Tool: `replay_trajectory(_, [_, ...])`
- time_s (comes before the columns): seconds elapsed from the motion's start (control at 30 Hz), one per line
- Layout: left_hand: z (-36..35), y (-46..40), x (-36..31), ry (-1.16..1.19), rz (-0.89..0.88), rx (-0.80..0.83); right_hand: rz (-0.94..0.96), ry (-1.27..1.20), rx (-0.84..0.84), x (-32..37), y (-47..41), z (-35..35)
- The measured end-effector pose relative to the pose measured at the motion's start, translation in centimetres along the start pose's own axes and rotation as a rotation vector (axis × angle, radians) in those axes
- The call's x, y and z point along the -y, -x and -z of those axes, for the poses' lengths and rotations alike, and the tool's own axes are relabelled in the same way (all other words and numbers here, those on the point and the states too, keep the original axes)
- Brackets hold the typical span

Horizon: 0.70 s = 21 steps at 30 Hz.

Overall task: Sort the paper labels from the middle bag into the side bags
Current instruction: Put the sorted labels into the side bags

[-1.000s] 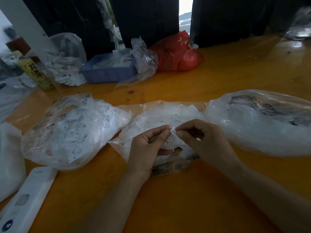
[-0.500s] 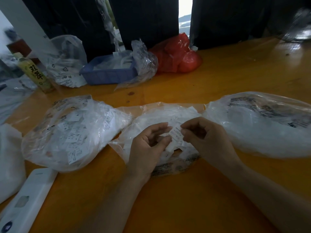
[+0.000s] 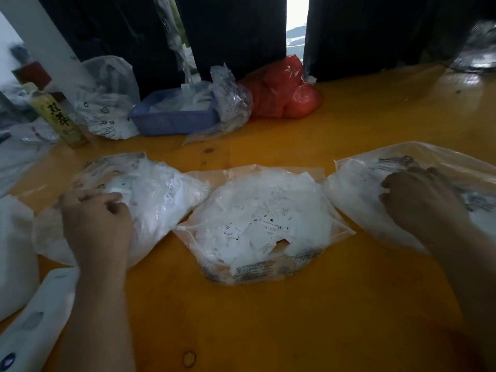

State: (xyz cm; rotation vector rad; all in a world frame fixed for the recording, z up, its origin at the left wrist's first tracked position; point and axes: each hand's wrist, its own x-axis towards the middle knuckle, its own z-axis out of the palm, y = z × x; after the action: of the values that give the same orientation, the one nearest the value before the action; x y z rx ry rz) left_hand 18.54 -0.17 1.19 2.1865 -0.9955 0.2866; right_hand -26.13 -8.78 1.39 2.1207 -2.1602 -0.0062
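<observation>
Three clear plastic bags lie in a row on the orange table. The middle bag [image 3: 268,183] holds a heap of white paper labels [image 3: 265,226] printed with size letters. My left hand [image 3: 96,224] hovers over the left bag [image 3: 166,194], fingers curled, pinching a small white label [image 3: 118,196] at its tips. My right hand [image 3: 421,208] is over the right bag [image 3: 354,189] with curled fingers, and a white scrap shows at its fingertips. Both side bags hold white labels.
At the back stand a blue tray [image 3: 171,120] with plastic wrap, a red bag [image 3: 281,95], a printed white bag [image 3: 107,103] and a yellow-green bottle [image 3: 57,118]. A white flat device [image 3: 32,323] and a white bag [image 3: 13,253] lie at the left front.
Both hands were together over the middle bag, pinching a label between them. They have parted: the left hand went to the left bag, the right hand to the right bag.
</observation>
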Motion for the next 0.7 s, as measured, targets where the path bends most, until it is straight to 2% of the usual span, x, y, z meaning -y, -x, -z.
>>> replay_trajectory(0.13, [-0.7,-0.4,0.1,-0.323,0.028,0.142,0.0,0.081,0.016,0.7,-0.2,-0.5])
replay_trajectory(0.3, [-0.8,-0.4,-0.1,-0.344,-0.057,0.247,-0.031,-0.046,-0.066,0.8,-0.1,-0.5])
replay_trajectory(0.53, [-0.9,0.1,-0.9,-0.091,-0.095,0.161,0.053,-0.272,-0.33,1.6,0.5,0.2])
replay_trajectory(0.7, [-0.8,0.3,-1.6,0.24,-0.006,0.151,0.077,-0.511,-0.362,2.9,0.7,-0.1])
